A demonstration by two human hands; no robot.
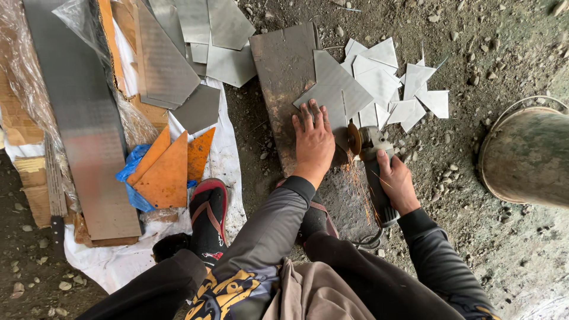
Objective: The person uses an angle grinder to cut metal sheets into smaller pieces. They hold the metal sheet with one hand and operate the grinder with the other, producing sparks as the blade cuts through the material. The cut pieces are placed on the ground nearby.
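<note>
We crouched low, both our arms in dark long sleeves reaching forward from bent knees. Our left hand (313,139) lay palm down, fingers spread and pointing away from us, pressed flat with the wrist straight and the forearm sloping up from our lap. Our right hand (396,182) was curled in a full grip, knuckles outward and thumb wrapped over, the wrist bent slightly inward and the elbow tucked at our right side. Our left foot in a sandal stood planted to the left.
</note>
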